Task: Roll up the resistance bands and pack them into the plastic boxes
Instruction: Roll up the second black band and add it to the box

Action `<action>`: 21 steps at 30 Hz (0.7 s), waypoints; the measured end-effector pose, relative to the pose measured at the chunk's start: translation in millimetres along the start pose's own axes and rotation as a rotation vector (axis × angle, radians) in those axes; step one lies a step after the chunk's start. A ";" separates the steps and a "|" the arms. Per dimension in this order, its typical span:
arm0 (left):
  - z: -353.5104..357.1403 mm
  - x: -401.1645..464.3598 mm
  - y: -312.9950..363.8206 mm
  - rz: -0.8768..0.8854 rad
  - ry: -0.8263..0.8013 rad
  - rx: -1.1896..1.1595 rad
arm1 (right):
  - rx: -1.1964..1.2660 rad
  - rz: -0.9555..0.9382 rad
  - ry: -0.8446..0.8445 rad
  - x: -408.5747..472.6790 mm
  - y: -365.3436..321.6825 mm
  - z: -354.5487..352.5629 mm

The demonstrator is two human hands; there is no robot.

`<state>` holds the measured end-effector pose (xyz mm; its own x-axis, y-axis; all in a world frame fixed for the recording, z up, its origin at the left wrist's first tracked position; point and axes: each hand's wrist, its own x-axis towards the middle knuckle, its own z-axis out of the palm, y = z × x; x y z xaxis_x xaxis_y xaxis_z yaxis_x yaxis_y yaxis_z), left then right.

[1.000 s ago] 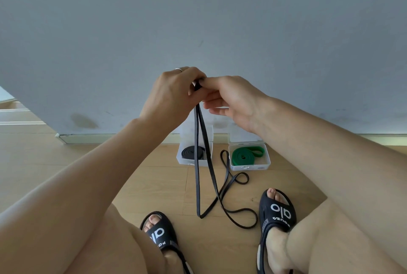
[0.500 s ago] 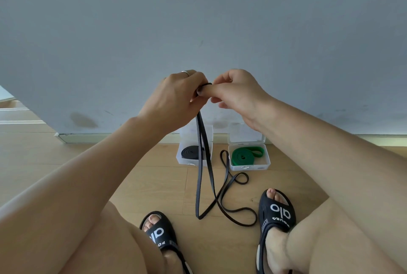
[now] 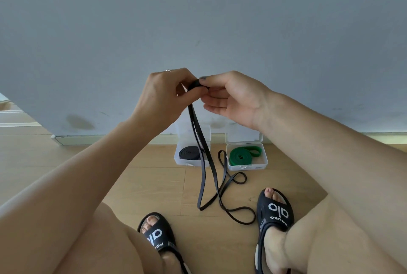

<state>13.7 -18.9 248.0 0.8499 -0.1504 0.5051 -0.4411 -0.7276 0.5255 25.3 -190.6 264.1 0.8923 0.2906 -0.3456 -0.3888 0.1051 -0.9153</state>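
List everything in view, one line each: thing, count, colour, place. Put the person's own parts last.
loose band: one, black, top end pinched between both hands, rest hanging to the floor in loops
rolled black band: one, black, in the left box
rolled green band: one, green, in the right box
left box: one, clear, lid open, on the floor by the wall
right box: one, clear, lid open, on the floor by the wall
floor: wood, light brown
wall: grey
sandals: two, black, on the feet
left hand: pinches the band's start
right hand: pinches the band's start
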 end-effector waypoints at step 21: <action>4.4 -1.0 -6.1 0.118 0.017 0.047 | -0.161 -0.110 0.134 1.2 6.0 5.6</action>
<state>16.8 -17.3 241.3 0.7879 -0.2257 0.5730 -0.5233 -0.7360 0.4296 22.7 -184.3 259.3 0.9538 0.1561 -0.2565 -0.2555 -0.0274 -0.9664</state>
